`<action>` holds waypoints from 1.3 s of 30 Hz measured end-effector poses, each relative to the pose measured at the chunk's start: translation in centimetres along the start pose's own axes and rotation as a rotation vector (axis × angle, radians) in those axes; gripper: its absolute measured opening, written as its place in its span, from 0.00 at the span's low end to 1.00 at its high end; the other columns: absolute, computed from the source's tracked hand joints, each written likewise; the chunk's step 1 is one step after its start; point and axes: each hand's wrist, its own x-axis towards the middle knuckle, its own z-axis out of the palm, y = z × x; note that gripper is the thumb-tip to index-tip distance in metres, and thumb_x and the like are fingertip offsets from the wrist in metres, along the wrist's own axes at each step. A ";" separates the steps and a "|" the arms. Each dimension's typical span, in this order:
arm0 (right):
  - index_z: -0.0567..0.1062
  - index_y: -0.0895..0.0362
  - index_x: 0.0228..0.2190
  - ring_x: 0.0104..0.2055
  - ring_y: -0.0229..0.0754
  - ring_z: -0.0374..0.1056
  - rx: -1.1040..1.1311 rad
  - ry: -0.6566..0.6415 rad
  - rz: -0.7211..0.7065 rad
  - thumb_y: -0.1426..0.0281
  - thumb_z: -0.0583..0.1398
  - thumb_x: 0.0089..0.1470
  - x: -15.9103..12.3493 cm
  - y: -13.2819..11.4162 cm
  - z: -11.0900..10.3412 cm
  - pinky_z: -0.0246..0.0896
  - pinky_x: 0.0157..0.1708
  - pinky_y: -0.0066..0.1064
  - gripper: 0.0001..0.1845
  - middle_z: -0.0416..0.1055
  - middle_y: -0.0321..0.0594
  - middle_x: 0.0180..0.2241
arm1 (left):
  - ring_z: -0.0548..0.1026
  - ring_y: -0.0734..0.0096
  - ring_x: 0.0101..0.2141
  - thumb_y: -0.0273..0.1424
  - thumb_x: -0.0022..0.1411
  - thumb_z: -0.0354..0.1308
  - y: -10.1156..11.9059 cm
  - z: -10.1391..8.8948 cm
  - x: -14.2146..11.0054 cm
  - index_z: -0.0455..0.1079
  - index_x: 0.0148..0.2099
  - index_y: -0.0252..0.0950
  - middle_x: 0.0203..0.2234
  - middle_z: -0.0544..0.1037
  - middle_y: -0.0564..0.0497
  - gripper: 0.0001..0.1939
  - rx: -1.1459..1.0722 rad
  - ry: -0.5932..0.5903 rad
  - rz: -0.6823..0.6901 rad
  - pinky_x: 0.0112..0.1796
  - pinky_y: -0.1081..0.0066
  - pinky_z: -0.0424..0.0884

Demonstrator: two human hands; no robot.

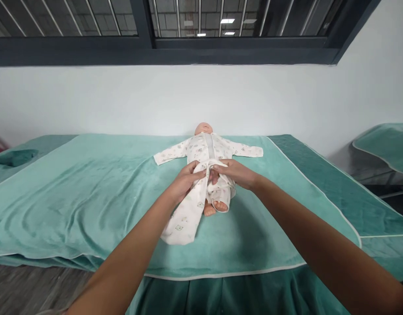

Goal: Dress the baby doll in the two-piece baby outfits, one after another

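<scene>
A baby doll [204, 128] lies on its back on a teal towel [90, 192], head toward the wall. It wears a white printed romper [201, 151] with sleeves spread out. My left hand [185, 181] pinches the romper fabric at the doll's waist. My right hand [236, 173] grips the bunched fabric over the doll's legs from the other side. One empty romper leg [182, 221] trails toward me. The doll's bare feet [214, 208] stick out below the gathered cloth.
The towel covers a bed with a darker teal cover [319, 175] against a white wall [90, 100] under a barred window. A teal pillow [13, 156] lies at far left. Another teal-covered bed [385, 144] stands at right across a gap.
</scene>
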 end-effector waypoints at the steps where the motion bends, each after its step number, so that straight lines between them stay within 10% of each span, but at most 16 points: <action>1: 0.80 0.58 0.30 0.32 0.41 0.71 -0.057 -0.039 0.034 0.50 0.66 0.54 0.1 -0.2 0.3 0.65 0.38 0.32 0.22 0.77 0.39 0.29 | 0.74 0.71 0.25 0.38 0.51 0.72 -0.1 0.2 0.4 0.68 0.40 0.37 0.27 0.77 0.54 0.20 -0.013 0.041 0.034 0.28 0.71 0.69; 8: 0.77 0.58 0.22 0.21 0.35 0.60 -0.119 0.028 0.135 0.57 0.71 0.46 1.2 0.7 1.6 0.57 0.27 0.29 0.17 0.65 0.30 0.15 | 0.72 0.75 0.21 0.42 0.47 0.74 -0.7 0.5 1.9 0.65 0.34 0.37 0.22 0.73 0.58 0.23 -0.014 0.201 0.096 0.25 0.75 0.67; 14: 0.81 0.58 0.39 0.39 0.44 0.75 0.296 0.171 0.145 0.62 0.72 0.47 1.1 1.6 1.5 0.69 0.40 0.31 0.18 0.80 0.43 0.38 | 0.78 0.66 0.31 0.47 0.53 0.71 -0.4 0.1 0.0 0.73 0.45 0.33 0.32 0.81 0.47 0.26 0.009 0.137 -0.095 0.35 0.68 0.74; 22: 0.78 0.56 0.47 0.44 0.47 0.76 0.263 0.276 0.059 0.56 0.68 0.54 1.2 2.0 2.2 0.71 0.43 0.33 0.23 0.81 0.44 0.43 | 0.81 0.59 0.33 0.39 0.52 0.73 0.1 -0.6 -0.5 0.75 0.48 0.32 0.36 0.84 0.42 0.25 0.032 -0.021 -0.183 0.36 0.63 0.78; 30: 0.81 0.57 0.43 0.46 0.50 0.75 -0.100 0.006 0.144 0.56 0.73 0.46 0.9 1.9 1.8 0.69 0.48 0.37 0.25 0.81 0.43 0.43 | 0.83 0.57 0.34 0.42 0.57 0.69 -1.1 -0.4 0.8 0.75 0.49 0.32 0.37 0.84 0.41 0.23 -0.172 0.162 -0.103 0.37 0.62 0.80; 39: 0.79 0.57 0.43 0.47 0.49 0.75 0.028 0.344 0.065 0.58 0.68 0.52 2.2 2.8 2.2 0.71 0.44 0.36 0.20 0.80 0.43 0.45 | 0.81 0.63 0.34 0.38 0.50 0.75 -1.0 -1.4 -0.6 0.77 0.47 0.30 0.37 0.84 0.42 0.25 0.048 0.056 -0.160 0.36 0.69 0.76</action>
